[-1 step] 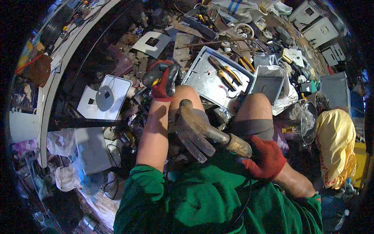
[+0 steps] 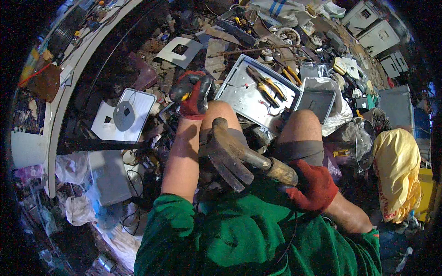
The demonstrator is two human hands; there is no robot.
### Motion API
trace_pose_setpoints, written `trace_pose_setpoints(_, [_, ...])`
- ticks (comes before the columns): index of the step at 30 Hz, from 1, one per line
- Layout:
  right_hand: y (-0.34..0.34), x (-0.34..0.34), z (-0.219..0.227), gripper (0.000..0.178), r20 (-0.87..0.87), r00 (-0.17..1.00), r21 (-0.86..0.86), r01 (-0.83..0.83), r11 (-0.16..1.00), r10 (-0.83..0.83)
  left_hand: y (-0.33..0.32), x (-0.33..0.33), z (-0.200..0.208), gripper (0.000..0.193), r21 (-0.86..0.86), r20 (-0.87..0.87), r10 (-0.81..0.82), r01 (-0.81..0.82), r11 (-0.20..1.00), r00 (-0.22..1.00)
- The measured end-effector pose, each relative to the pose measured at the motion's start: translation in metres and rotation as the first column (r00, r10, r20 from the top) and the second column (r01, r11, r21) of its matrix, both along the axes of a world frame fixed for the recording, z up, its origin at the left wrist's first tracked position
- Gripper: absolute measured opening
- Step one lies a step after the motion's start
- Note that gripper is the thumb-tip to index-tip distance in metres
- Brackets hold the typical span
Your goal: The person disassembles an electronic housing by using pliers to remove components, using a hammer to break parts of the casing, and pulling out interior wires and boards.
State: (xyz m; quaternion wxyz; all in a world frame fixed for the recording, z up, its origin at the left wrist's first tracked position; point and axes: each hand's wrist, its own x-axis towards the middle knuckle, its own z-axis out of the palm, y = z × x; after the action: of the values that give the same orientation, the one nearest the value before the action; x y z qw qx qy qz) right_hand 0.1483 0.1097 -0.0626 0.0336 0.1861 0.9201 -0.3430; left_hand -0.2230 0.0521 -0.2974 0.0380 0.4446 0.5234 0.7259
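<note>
My right hand [image 2: 315, 186], in a red glove, grips the end of a worn claw hammer [image 2: 230, 158]. The hammer lies across the front of my body, its rusty head to the left and its two-pronged claw toward my green shirt. Past my left knee, my left hand [image 2: 192, 94] is closed in a red and black glove. A bit of yellow shows at its fingers; whatever it holds, if anything, is hidden. Beyond my knees sits a shallow grey metal tray [image 2: 235, 92], with yellow-handled pliers [image 2: 271, 89] and a smaller red-handled tool in it.
Scrap and loose parts cover the floor all around. A white panel with a grey disc [image 2: 125, 116] lies at left, near a dark bar. A grey bin [image 2: 317, 99] in a plastic bag stands right of the tray. A yellow sack [image 2: 397, 170] is at far right.
</note>
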Motion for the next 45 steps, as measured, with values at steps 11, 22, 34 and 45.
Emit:
trace_pose_setpoints(11, [-0.002, -0.001, 0.000, 0.056, 0.016, 1.000, 0.049, -0.008, 0.999, 0.007, 0.004, 0.014, 0.053, 0.022, 0.174, 0.239, -0.334, 0.299, 0.938, 0.912])
trace_pose_setpoints(22, [-0.012, -0.056, 0.077, 0.054, -0.140, 0.947, 0.260, -0.246, 0.934, 0.288, 0.015, 0.032, 0.083, 0.016, 0.036, -0.095, -0.135, 0.139, 0.990, 0.986])
trace_pose_setpoints(34, [-0.011, -0.034, 0.105, 0.052, -0.159, 0.941, 0.187, -0.269, 0.945, 0.300, 0.021, 0.004, 0.045, 0.023, -0.091, -0.090, -0.125, 0.116, 0.989, 0.988])
trace_pose_setpoints(45, [0.064, 0.009, 0.001, 0.058, -0.025, 0.956, 0.209, 0.290, 0.934, -0.292, -0.040, -0.048, 0.041, 0.032, 0.086, 0.547, 0.295, -0.403, 0.911, 0.784])
